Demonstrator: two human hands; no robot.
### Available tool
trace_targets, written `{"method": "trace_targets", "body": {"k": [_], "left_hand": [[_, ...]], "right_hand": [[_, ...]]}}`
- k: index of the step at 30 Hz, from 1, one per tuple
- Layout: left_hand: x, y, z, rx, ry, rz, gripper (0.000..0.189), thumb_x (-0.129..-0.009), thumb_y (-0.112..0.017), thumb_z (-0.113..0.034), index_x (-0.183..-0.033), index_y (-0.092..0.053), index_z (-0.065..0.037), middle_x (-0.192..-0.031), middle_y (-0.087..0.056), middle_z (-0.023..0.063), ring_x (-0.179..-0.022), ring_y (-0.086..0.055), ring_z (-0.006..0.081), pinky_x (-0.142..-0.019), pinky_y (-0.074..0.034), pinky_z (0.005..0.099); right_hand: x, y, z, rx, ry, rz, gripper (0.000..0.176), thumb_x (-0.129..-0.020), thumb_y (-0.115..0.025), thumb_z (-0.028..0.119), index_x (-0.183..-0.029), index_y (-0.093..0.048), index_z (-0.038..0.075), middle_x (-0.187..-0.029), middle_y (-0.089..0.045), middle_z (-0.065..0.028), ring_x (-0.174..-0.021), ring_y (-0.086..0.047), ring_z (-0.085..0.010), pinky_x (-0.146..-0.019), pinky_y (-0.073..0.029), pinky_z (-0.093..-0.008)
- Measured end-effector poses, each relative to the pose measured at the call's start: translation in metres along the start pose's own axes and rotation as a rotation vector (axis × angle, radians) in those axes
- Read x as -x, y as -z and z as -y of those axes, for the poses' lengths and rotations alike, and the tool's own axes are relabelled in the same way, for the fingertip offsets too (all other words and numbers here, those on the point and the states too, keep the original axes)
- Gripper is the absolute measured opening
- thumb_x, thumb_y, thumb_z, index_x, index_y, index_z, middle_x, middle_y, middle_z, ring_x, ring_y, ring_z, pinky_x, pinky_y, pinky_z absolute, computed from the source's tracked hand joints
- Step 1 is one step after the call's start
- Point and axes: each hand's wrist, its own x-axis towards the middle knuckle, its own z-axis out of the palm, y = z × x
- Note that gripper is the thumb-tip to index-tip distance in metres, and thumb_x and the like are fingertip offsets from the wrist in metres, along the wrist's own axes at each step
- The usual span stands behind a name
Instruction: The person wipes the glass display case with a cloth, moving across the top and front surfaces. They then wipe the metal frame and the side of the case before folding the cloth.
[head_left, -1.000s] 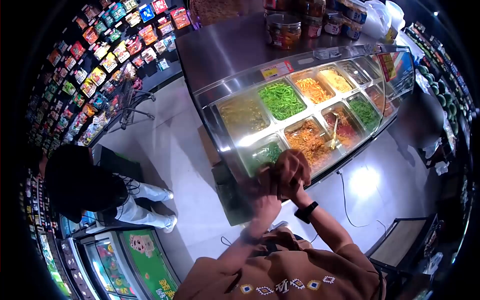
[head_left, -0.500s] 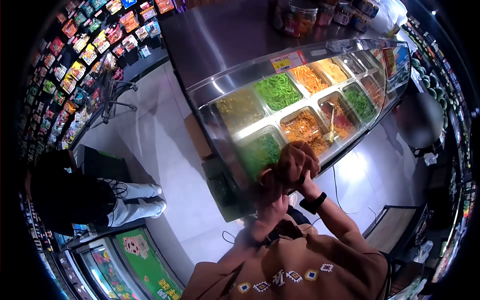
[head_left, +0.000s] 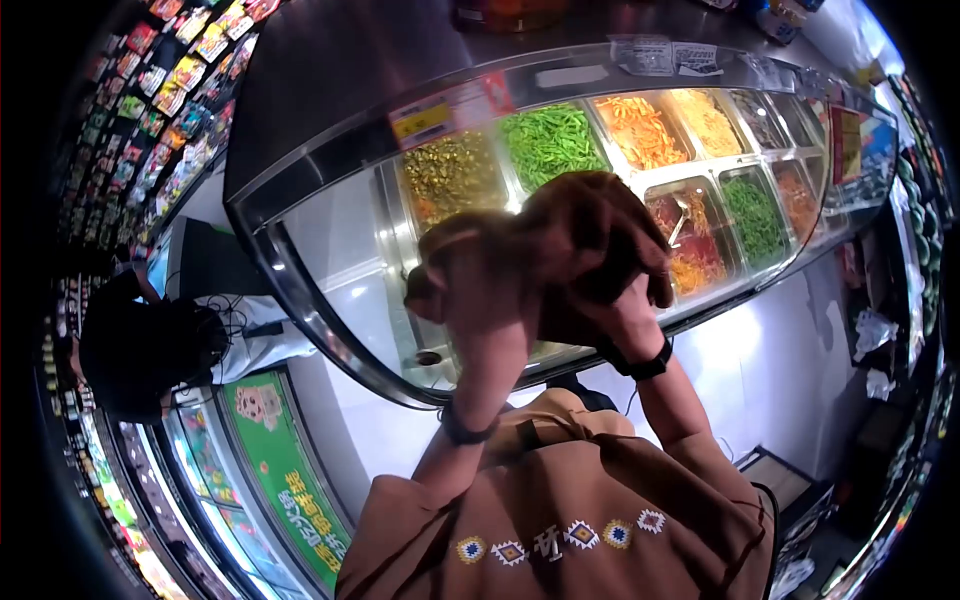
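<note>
My left hand [head_left: 478, 288] and my right hand [head_left: 598, 232] are raised close to the camera and pressed together, fingers curled. The right hand wraps over the left. I can make out nothing held between them. A black watch [head_left: 642, 362] is on my right wrist and a dark band [head_left: 462, 430] on my left. Both hands hang in front of the curved glass of a deli counter [head_left: 330, 235], above its near edge. My brown patterned sweater [head_left: 560, 520] fills the bottom of the view.
Under the glass lie several steel trays of food: green beans [head_left: 548, 140], yellow-brown pickles [head_left: 448, 172], orange shreds [head_left: 640, 125]. A person in black [head_left: 140, 350] crouches at the left by a chest freezer [head_left: 270, 460]. Packet shelves [head_left: 150, 90] line the upper left.
My joined hands have risen towards the camera and look much larger. The view has moved closer over the counter, and the jars at the back have left the frame.
</note>
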Motion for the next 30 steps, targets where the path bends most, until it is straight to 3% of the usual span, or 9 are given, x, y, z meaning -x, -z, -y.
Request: {"method": "trace_targets", "body": {"k": [1, 2, 7, 11, 14, 15, 17, 21, 30], "left_hand": [[-0.007, -0.015, -0.014, -0.033, 0.014, -0.028, 0.043, -0.083, -0.069, -0.025, -0.121, -0.063, -0.005, -0.140, -0.045, 0.0324, -0.127, -0.044, 0.0517, -0.103, -0.038, 0.0596], [-0.016, -0.029, -0.032, -0.007, 0.010, -0.051, 0.041, -0.083, -0.069, -0.025, -0.118, -0.063, -0.005, -0.136, -0.047, 0.0310, -0.125, -0.047, 0.0491, -0.102, -0.038, 0.0604], [-0.080, -0.087, -0.121, 0.118, -0.006, -0.226, 0.037, -0.081, -0.072, -0.028, -0.111, -0.067, -0.007, -0.139, -0.049, 0.0264, -0.132, -0.044, 0.0450, -0.104, -0.038, 0.0572], [-0.108, -0.117, -0.154, 0.201, -0.015, -0.327, 0.036, -0.080, -0.070, -0.029, -0.105, -0.067, -0.003, -0.139, -0.049, 0.0246, -0.137, -0.041, 0.0387, -0.106, -0.036, 0.0528], [-0.107, -0.109, -0.152, 0.268, -0.004, -0.315, 0.035, -0.080, -0.070, -0.029, -0.105, -0.067, -0.004, -0.138, -0.051, 0.0225, -0.137, -0.041, 0.0367, -0.107, -0.034, 0.0524], [-0.105, -0.107, -0.147, 0.252, -0.022, -0.317, 0.034, -0.080, -0.069, -0.028, -0.105, -0.066, -0.005, -0.137, -0.051, 0.0219, -0.137, -0.041, 0.0362, -0.107, -0.034, 0.0525], [-0.100, -0.106, -0.140, 0.244, -0.045, -0.316, 0.032, -0.082, -0.067, -0.026, -0.107, -0.066, -0.006, -0.138, -0.051, 0.0208, -0.137, -0.042, 0.0344, -0.107, -0.035, 0.0510], [-0.080, -0.086, -0.111, 0.321, 0.004, -0.307, 0.035, -0.082, -0.067, -0.023, -0.114, -0.065, -0.009, -0.139, -0.052, 0.0189, -0.134, -0.046, 0.0341, -0.103, -0.041, 0.0473], [0.004, -0.003, 0.002, 0.126, 0.196, -0.236, 0.043, -0.078, -0.072, -0.027, -0.118, -0.064, -0.012, -0.135, -0.053, 0.0183, -0.126, -0.051, 0.0383, -0.093, -0.045, 0.0507]], "right_hand": [[-0.001, 0.010, -0.018, -0.008, 0.066, -0.105, 0.060, -0.087, -0.069, 0.030, -0.137, -0.047, 0.005, -0.126, -0.056, -0.0144, -0.118, -0.056, -0.0296, -0.096, -0.047, -0.0397], [0.002, 0.019, -0.039, -0.121, 0.096, -0.254, 0.062, -0.085, -0.071, 0.029, -0.137, -0.048, 0.004, -0.128, -0.057, -0.0156, -0.118, -0.056, -0.0288, -0.096, -0.048, -0.0391], [-0.013, 0.087, -0.137, 0.301, 0.052, -0.139, 0.065, -0.080, -0.077, 0.019, -0.136, -0.047, 0.002, -0.129, -0.057, -0.0186, -0.115, -0.058, -0.0293, -0.094, -0.049, -0.0396], [-0.031, 0.110, -0.162, 0.142, -0.100, -0.388, 0.037, -0.086, -0.070, 0.018, -0.117, -0.059, 0.002, -0.105, -0.064, -0.0161, -0.105, -0.061, -0.0280, -0.091, -0.049, -0.0403], [-0.026, 0.101, -0.176, 0.232, -0.046, -0.326, 0.038, -0.093, -0.059, 0.021, -0.125, -0.058, 0.000, -0.113, -0.064, -0.0161, -0.108, -0.057, -0.0294, -0.096, -0.042, -0.0423], [-0.027, 0.105, -0.173, 0.576, 0.063, -0.200, 0.039, -0.093, -0.060, 0.018, -0.126, -0.055, -0.002, -0.113, -0.063, -0.0152, -0.108, -0.057, -0.0284, -0.095, -0.043, -0.0400], [-0.015, 0.079, -0.187, -0.151, -0.164, -0.260, 0.034, -0.096, -0.056, 0.011, -0.127, -0.055, -0.003, -0.115, -0.063, -0.0132, -0.103, -0.058, -0.0233, -0.085, -0.048, -0.0325], [-0.005, 0.046, -0.159, -0.135, -0.147, -0.260, 0.025, -0.097, -0.054, 0.006, -0.121, -0.055, -0.003, -0.108, -0.061, -0.0093, -0.093, -0.056, -0.0193, -0.080, -0.050, -0.0288], [0.029, -0.057, -0.051, -0.512, -0.214, -0.188, 0.039, -0.099, -0.052, 0.021, -0.131, -0.048, -0.001, -0.129, -0.056, -0.0109, -0.115, -0.052, -0.0185, -0.100, -0.042, -0.0328]]}}
